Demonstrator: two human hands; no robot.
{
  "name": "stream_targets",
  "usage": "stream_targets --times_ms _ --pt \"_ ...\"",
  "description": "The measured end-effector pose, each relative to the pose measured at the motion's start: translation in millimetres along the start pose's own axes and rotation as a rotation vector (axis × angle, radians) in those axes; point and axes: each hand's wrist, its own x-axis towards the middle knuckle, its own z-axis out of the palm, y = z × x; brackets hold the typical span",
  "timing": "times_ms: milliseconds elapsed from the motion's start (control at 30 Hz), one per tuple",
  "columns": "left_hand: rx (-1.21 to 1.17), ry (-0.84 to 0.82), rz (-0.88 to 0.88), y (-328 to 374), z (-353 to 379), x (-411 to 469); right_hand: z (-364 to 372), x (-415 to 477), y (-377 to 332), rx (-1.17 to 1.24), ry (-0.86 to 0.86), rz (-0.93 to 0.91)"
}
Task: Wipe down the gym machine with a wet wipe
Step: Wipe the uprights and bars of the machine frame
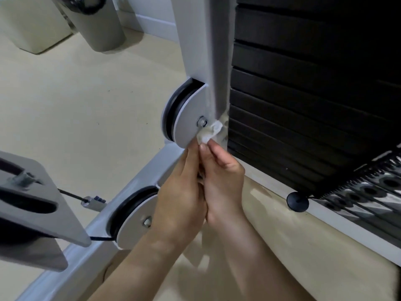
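Hands, two of them, lie pressed side by side low at the gym machine (152, 168), with the left hand (180, 192) just beside the nearer pulley (134, 216) of two. The right hand (223, 183) pinches the one wet wipe (209, 132) in its fingertips, likely bunched small to reach tight corners. The left hand's fingers reach toward the wipe, but I cannot tell whether they grip it. The wipe touches the farther pulley (187, 114) just right of its bolt (202, 122), at the foot of the upright post (204, 40). Each pulley has one bolt. Right of the post stands one dark weight stack (303, 83); two bins (104, 22) sit far left.
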Motion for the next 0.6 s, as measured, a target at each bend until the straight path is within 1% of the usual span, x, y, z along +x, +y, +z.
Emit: stream_targets --times_ms 100,167,267,367,467,533,600 --pt "0.151 0.023 -0.013 -4 -3 -1 12 21 11 -0.059 0.205 -0.039" --pt "0.187 0.014 -0.015 -4 -7 1 17 28 12 -0.047 0.282 -0.031" --pt "0.224 -0.023 -0.027 -5 -9 0 17 31 10 0.022 0.316 0.103" --pt "0.227 -0.039 -0.062 -8 -11 -2 19 35 12 -0.010 0.255 0.231" --pt "0.301 -0.069 -0.024 -8 -15 -4 20 26 10 0.043 0.277 0.271" --pt "0.344 -0.110 0.023 -5 -17 -7 18 17 7 0.018 0.262 0.158" --pt "0.294 -0.133 0.047 0 -23 -8 18 12 2 -0.204 0.225 -0.053"
